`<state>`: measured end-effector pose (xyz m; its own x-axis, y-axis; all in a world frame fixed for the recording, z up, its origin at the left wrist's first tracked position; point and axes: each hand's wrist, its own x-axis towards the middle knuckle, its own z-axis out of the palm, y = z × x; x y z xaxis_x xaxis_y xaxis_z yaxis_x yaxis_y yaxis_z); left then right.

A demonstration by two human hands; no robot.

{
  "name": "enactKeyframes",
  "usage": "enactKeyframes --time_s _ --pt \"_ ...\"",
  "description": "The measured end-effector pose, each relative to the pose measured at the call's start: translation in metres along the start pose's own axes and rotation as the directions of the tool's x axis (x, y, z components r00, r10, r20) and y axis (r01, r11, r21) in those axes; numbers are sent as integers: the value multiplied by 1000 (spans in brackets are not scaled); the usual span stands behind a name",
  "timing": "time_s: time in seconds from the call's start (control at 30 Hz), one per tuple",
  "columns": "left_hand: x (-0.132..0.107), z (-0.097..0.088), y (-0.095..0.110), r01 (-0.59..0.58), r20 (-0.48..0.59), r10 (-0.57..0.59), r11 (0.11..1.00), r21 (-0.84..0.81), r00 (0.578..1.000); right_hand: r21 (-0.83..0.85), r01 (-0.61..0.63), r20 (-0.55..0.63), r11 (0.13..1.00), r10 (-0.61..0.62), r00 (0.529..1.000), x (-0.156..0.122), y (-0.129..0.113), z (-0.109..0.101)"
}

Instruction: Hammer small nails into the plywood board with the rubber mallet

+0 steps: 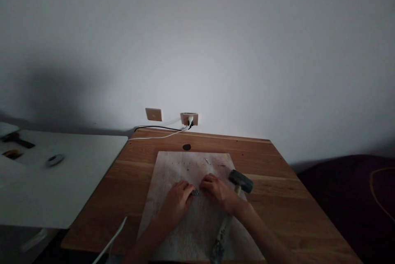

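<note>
My left hand (179, 198) is closed around a small bunch of metal pieces (195, 192), which look like nails or screws; their ends stick out toward the right. Close beside it, my right hand (217, 190) has its fingers curled together over the board; what they hold, if anything, is hidden. Both hands rest low over a pale wooden board (173, 169). A hammer with a dark head (241, 181) lies on the board's right side, its handle passing under my right forearm. One loose metal piece (207, 161) is near the board's far edge.
The board lies on a brown wooden table (284, 202) against a wall. White and black cables run to a socket (190, 119). On the left stands a white table (92, 161) with a roll of tape (55, 160) and dark tools. Dark purple fabric (348, 181) is at right.
</note>
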<state>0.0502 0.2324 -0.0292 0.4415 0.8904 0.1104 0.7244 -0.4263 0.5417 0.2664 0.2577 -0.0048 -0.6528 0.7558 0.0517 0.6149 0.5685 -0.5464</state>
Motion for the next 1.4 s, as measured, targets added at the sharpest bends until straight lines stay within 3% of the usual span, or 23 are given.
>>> enactKeyframes --time_s 0.13,0.53,0.73,0.93,1.23,1.4 --pt "1 4 -3 12 -37 -12 1000 3 999 3 -33 29 999 33 999 -2 -9 4" --pt "3 2 -5 -36 -44 38 998 43 998 54 -142 -27 988 144 989 0 -24 16" --pt "5 -2 -14 -127 -32 127 992 3 991 53 -182 -67 982 185 980 2 -28 20" --pt "8 -8 -18 -219 -13 220 974 53 975 33 -154 -91 988 156 983 3 -26 22" --pt "9 1 -20 -215 -76 224 970 112 972 -184 -124 -38 975 119 992 1 -28 20" --pt "9 2 -19 -210 -76 217 974 86 973 -160 -119 -33 980 115 993 -1 -33 19"
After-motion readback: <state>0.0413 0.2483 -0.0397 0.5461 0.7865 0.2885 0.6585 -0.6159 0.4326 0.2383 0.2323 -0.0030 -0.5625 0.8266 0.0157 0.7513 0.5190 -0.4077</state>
